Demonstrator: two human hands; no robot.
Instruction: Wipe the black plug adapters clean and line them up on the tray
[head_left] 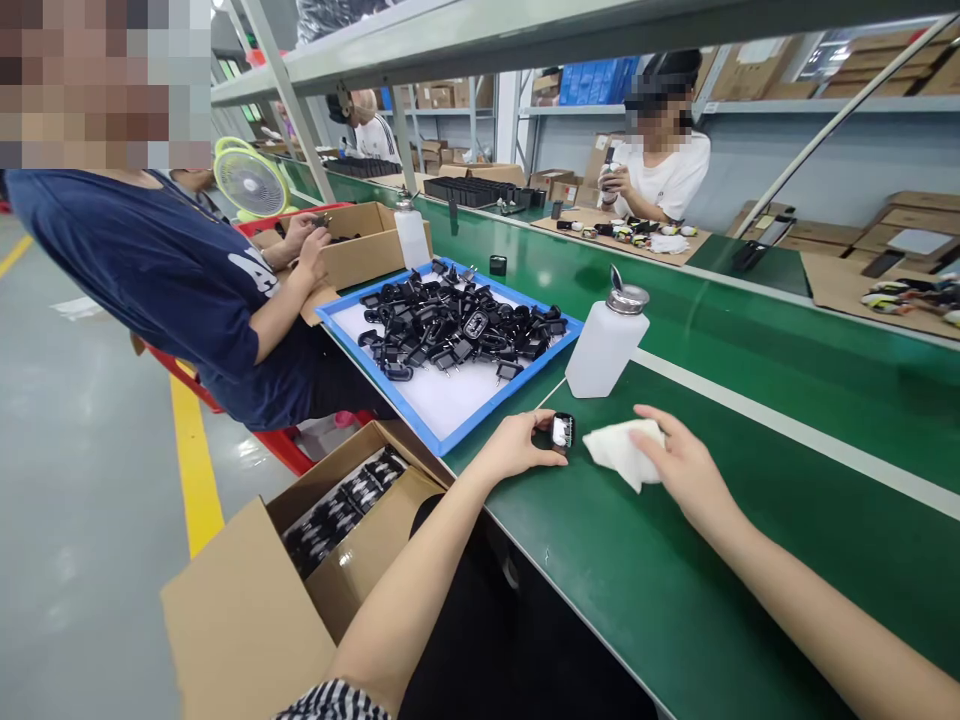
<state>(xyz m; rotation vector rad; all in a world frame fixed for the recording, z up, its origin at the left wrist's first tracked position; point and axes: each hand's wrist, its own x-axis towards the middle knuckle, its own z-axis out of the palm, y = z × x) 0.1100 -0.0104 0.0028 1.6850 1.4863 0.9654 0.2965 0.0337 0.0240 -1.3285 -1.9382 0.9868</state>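
My left hand [523, 445] is closed around a small black plug adapter [562, 432], held just over the green bench [600, 560] with a pale face showing. To its right, my right hand [686, 470] pinches a folded white cloth [626, 452]; cloth and adapter are apart. Behind my hands stands a white pump bottle [607, 345] with a metal top. A blue-rimmed tray [442, 440] lies beyond my left hand, heaped with black plug adapters [450, 320], some with their pins showing.
An open cardboard box [247, 600] with rows of black parts stands low at my left. A co-worker in a dark blue shirt [165, 270] sits on the left by another box [367, 245] and a second bottle [411, 230]. Across the bench, a person [667, 165] handles a dark part.
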